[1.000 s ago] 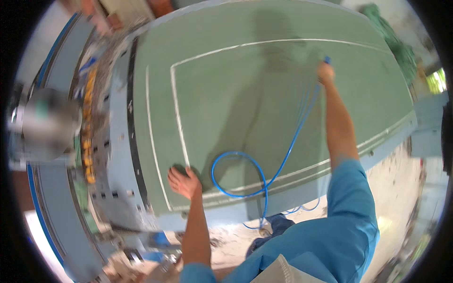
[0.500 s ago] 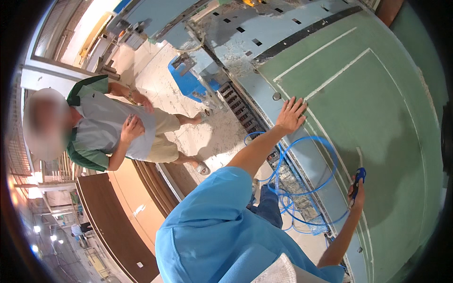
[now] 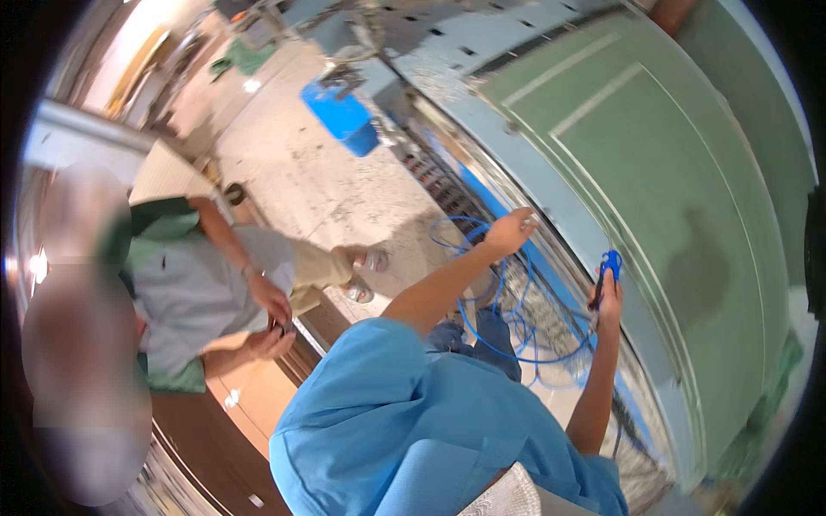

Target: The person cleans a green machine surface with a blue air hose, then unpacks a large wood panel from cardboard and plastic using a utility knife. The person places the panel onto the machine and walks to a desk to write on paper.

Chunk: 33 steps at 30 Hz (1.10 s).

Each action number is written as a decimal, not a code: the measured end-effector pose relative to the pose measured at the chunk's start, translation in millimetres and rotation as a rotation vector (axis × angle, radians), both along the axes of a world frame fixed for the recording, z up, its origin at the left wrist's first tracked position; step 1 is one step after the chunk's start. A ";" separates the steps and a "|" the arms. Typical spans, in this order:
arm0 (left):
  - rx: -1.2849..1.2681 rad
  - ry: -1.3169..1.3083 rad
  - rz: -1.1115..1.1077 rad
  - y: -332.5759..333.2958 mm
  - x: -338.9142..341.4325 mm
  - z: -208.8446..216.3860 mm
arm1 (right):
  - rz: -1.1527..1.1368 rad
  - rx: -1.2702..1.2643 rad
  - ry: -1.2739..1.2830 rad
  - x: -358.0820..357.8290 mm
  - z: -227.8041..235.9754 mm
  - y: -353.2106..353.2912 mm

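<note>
A blue and black air blow gun (image 3: 611, 261) is gripped in my right hand (image 3: 609, 301), over the near edge of the green panel (image 3: 654, 155). Thin blue air hose (image 3: 559, 357) hangs in loops between my arms and runs up to the gun. The panel lies on a light-blue machine bed and carries pale lines like grooves. My left hand (image 3: 511, 230) is closed beside the machine's near rail, off the panel; whatever its fingers may hold is hidden.
At the left stands another person (image 3: 206, 284) in a grey and green shirt, hands together. A blue bin (image 3: 340, 116) is on the dusty floor beside the machine. Brown boards (image 3: 206, 447) are stacked at lower left. Rail and chain-like track (image 3: 430, 176) line the machine's side.
My left hand has come off the panel, back toward me, and its spread fingers have closed. My right hand has brought the blow gun leftward to the panel's edge. The other person's hands have come together.
</note>
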<state>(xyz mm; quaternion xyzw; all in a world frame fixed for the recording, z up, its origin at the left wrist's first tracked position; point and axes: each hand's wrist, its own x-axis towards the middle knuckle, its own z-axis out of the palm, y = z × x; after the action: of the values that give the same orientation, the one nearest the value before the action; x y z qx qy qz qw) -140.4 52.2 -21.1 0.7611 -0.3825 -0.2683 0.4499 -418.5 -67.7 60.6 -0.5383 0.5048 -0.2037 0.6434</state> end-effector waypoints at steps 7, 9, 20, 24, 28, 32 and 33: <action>0.319 0.021 -0.182 155.9 -95.7 -69.0 | -0.616 0.125 -0.094 -156.2 -24.2 22.1; 0.419 0.012 -0.280 208.7 -119.0 -83.0 | -0.593 0.175 -0.100 -154.7 -30.2 27.7; 0.474 0.707 -0.443 230.1 -179.2 -91.2 | 0.129 -0.142 -0.044 108.5 -4.3 32.5; 0.214 0.945 -0.064 241.0 -195.3 -62.8 | 0.392 -0.710 0.372 188.1 13.6 25.5; 0.325 0.615 -0.076 262.6 -184.0 -45.9 | 0.753 -1.015 0.576 270.4 28.8 8.5; 0.543 0.316 -0.042 291.3 -148.5 -56.1 | 0.806 -1.156 0.736 348.3 37.8 -30.3; 0.550 0.275 -0.001 299.4 -139.6 -61.3 | 0.751 -1.179 0.764 364.4 39.5 -41.9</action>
<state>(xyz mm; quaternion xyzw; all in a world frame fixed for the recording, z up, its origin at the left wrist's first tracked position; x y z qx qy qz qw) -280.0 351.7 -82.4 0.8106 -0.2315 -0.4626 0.2745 -54.1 -109.6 100.1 -0.9568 0.2842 -0.0082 0.0605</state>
